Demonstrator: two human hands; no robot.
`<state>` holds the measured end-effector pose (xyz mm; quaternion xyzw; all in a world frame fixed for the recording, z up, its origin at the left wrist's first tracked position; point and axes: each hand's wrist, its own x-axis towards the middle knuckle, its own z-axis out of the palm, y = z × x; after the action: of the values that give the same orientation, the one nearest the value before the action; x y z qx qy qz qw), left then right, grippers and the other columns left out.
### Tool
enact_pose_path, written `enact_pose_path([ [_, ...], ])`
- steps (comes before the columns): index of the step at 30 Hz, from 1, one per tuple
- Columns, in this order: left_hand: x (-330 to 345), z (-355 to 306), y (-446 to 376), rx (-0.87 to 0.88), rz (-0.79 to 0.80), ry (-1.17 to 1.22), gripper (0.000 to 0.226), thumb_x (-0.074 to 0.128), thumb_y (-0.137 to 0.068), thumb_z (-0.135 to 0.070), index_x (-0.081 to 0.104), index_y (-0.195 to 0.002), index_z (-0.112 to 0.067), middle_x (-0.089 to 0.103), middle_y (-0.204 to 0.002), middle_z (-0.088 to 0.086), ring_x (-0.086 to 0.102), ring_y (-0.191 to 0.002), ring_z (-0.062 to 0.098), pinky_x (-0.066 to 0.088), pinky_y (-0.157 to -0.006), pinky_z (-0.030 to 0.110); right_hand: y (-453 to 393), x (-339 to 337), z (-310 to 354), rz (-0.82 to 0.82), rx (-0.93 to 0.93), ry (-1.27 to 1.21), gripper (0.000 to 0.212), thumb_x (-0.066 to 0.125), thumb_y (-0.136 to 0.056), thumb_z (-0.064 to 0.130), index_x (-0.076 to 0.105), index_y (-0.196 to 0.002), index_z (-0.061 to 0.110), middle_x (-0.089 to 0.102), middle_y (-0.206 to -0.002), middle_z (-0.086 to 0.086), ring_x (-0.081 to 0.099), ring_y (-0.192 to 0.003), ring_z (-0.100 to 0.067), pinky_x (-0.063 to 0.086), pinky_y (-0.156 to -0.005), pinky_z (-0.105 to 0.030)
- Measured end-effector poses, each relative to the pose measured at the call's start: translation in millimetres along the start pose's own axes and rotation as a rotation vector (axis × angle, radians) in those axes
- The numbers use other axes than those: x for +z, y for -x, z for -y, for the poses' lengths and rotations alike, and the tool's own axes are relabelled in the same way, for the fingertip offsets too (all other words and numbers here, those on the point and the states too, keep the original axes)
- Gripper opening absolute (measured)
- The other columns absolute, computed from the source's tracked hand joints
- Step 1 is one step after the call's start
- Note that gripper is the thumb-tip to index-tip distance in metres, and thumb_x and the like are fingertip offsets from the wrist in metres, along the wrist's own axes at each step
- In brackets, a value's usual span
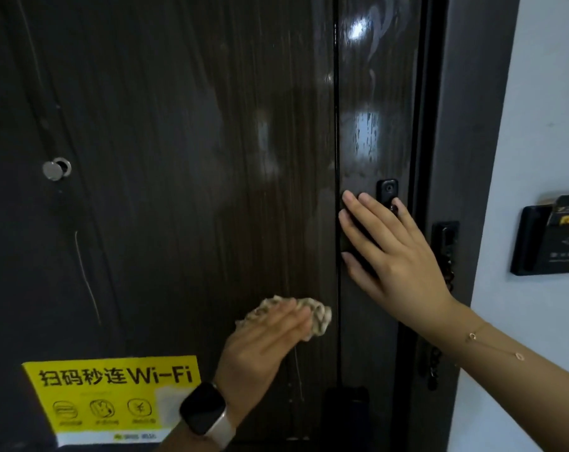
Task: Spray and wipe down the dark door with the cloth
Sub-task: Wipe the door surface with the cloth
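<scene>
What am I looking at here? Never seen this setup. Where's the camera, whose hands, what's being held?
There is no robot: a person wears one wide-angle camera on the head, looking forward and down at their own hands. The single picture is that head view.

In front is the dark door, glossy and streaked. The left hand, with a smartwatch on its wrist, presses a beige cloth flat against the door with straight fingers. The right hand rests open on the door's narrow right strip, beside the black lock.

Also on the door: a yellow Wi-Fi sticker and a metal peephole. A black card holder hangs on the white wall. No spray bottle is in view.
</scene>
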<state>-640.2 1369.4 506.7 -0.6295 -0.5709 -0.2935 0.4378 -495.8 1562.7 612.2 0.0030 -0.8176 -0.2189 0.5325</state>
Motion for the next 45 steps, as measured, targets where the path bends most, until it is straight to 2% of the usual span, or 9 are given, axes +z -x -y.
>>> enact_pose_path([
  [4,-7.1,-1.3,-7.8,-0.004,0.025,0.016,0.032,0.058,-0.093,-0.002,0.065,-0.124,-0.006,0.061,-0.135,0.007,0.055,-0.13,0.017,0.054,-0.094,0.045,4.6,-11.9,-7.8,0.021,-0.053,0.036,0.046,0.05,-0.099,0.024,0.047,-0.142,0.009,0.03,-0.157,-0.011,0.026,-0.147,-0.026,0.021,-0.119,-0.05],
  [9,-44.3,14.7,-113.6,-0.188,-0.295,0.06,0.033,0.071,-0.088,-0.001,0.067,-0.12,-0.005,0.063,-0.128,0.004,0.06,-0.123,0.016,0.047,-0.107,0.035,22.1,-12.2,-6.1,0.045,-0.041,0.076,0.046,0.05,-0.1,0.024,0.046,-0.143,0.009,0.03,-0.157,-0.012,0.022,-0.148,-0.029,0.023,-0.119,-0.05],
  [11,-46.6,17.8,-130.8,-0.176,-0.33,0.039,0.031,0.071,-0.089,-0.002,0.067,-0.12,-0.005,0.063,-0.128,0.005,0.059,-0.124,0.017,0.046,-0.108,0.032,24.3,-8.9,-2.7,0.045,-0.011,0.062,0.046,0.052,-0.099,0.023,0.047,-0.142,0.008,0.03,-0.156,-0.013,0.021,-0.148,-0.03,0.024,-0.119,-0.049],
  [15,-20.8,12.9,-75.0,-0.113,-0.239,-0.017,0.032,0.071,-0.088,0.001,0.068,-0.12,-0.005,0.063,-0.131,0.008,0.058,-0.126,0.017,0.047,-0.107,0.038,26.7,0.3,2.7,0.016,0.022,0.039,0.046,0.052,-0.1,0.022,0.046,-0.142,0.005,0.032,-0.155,-0.014,0.021,-0.148,-0.032,0.025,-0.119,-0.049],
  [21,7.6,-4.0,31.5,0.026,0.025,0.019,0.026,0.049,-0.102,-0.01,0.064,-0.123,-0.009,0.062,-0.133,0.003,0.056,-0.127,0.014,0.055,-0.09,0.04,44.7,13.0,8.0,0.005,0.046,0.096,0.051,0.048,-0.101,0.024,0.037,-0.147,0.004,0.029,-0.156,-0.014,0.021,-0.147,-0.03,0.023,-0.12,-0.046],
  [30,-20.3,9.3,-40.8,-0.158,-0.221,-0.02,0.028,0.073,-0.087,0.0,0.071,-0.115,-0.002,0.066,-0.125,0.01,0.063,-0.12,0.018,0.052,-0.1,0.036,85.9,31.2,26.0,-0.054,-0.025,-0.076,0.048,0.056,-0.096,0.018,0.043,-0.141,0.008,0.032,-0.152,-0.013,0.03,-0.143,-0.028,0.03,-0.116,-0.047],
  [34,0.6,2.9,8.6,-0.053,-0.133,-0.001,0.03,0.065,-0.091,0.002,0.065,-0.121,-0.002,0.063,-0.129,0.011,0.061,-0.123,0.021,0.051,-0.1,0.041,106.0,39.6,33.8,0.04,-0.101,-0.011,0.054,0.059,-0.095,0.019,0.041,-0.144,0.011,0.033,-0.154,-0.008,0.032,-0.143,-0.026,0.03,-0.117,-0.044],
  [41,28.6,-16.0,103.6,0.027,0.205,0.1,0.03,0.044,-0.104,-0.015,0.066,-0.124,-0.013,0.061,-0.134,-0.002,0.057,-0.127,0.013,0.044,-0.108,0.03,107.6,42.0,35.2,0.028,-0.087,0.004,0.054,0.059,-0.094,0.019,0.041,-0.145,0.01,0.034,-0.153,-0.008,0.033,-0.143,-0.027,0.03,-0.117,-0.043],
  [45,11.6,-9.1,59.7,0.035,0.084,0.022,0.03,0.043,-0.104,-0.011,0.063,-0.125,-0.006,0.06,-0.135,0.006,0.056,-0.129,0.017,0.047,-0.105,0.034,108.5,41.6,35.7,0.036,-0.093,0.011,0.053,0.058,-0.095,0.019,0.041,-0.145,0.01,0.034,-0.154,-0.009,0.032,-0.143,-0.027,0.029,-0.117,-0.043],
])
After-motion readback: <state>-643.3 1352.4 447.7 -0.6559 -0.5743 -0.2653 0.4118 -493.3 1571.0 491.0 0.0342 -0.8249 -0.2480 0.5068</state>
